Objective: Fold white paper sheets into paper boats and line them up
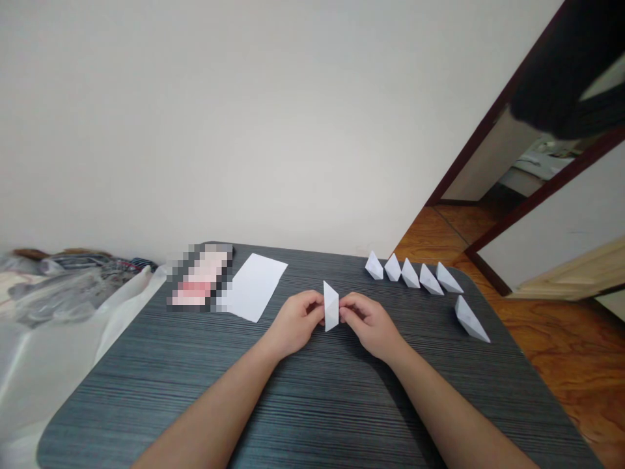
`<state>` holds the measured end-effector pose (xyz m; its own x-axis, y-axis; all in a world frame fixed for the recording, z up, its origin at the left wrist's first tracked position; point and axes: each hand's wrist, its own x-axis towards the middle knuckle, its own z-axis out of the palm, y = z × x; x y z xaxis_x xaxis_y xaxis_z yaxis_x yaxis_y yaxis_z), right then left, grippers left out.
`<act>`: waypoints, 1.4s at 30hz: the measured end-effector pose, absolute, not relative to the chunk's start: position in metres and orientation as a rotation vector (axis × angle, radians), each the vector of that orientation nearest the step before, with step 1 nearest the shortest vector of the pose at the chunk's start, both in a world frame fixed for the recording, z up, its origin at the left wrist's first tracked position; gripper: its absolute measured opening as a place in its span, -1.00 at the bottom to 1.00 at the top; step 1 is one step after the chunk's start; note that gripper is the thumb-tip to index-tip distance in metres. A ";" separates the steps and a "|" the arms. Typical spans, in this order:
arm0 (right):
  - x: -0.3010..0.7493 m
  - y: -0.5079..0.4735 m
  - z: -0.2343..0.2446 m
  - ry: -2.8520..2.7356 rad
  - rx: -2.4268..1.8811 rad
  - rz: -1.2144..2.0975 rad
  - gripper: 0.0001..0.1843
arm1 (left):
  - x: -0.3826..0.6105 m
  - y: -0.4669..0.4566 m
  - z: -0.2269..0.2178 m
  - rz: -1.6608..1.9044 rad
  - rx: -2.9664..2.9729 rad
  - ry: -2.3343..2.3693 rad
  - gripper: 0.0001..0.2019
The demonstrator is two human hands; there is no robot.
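Note:
A small folded white paper piece stands upright on edge at the middle of the dark striped table. My left hand pinches its left side with curled fingers. My right hand pinches its right side the same way. Both forearms rest low over the tabletop.
Several folded white paper shapes stand in a row at the table's far right, with one more nearer. A flat white sheet lies beside a blurred-out object. Plastic bags pile up at the left. Wooden floor and a doorway are on the right.

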<state>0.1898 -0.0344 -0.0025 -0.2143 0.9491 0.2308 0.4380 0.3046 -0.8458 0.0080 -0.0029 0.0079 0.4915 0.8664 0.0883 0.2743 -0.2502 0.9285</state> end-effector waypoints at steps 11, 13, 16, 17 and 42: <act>0.189 -0.035 -0.002 -1.815 -1.238 0.869 -0.87 | 0.008 -0.003 0.010 0.785 1.772 0.976 -0.85; 0.189 -0.036 -0.001 -1.813 -1.236 0.866 -0.86 | 0.008 -0.003 0.010 0.785 1.763 0.979 -0.84; 0.189 -0.036 0.001 -1.820 -1.231 0.866 -0.85 | 0.008 -0.003 0.009 0.791 1.753 0.979 -0.85; 0.189 -0.036 0.001 -1.822 -1.229 0.868 -0.84 | 0.008 -0.003 0.009 0.793 1.752 0.974 -0.85; 0.184 -0.035 -0.007 -1.735 -1.278 0.956 -0.85 | 0.008 -0.002 0.007 0.823 1.996 0.981 -0.79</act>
<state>0.1845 -0.0353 -0.0070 -0.2057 0.9679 0.1442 0.3950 0.2170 -0.8927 0.0077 -0.0019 0.0066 0.4988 0.8399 0.2139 0.3564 -0.4237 0.8327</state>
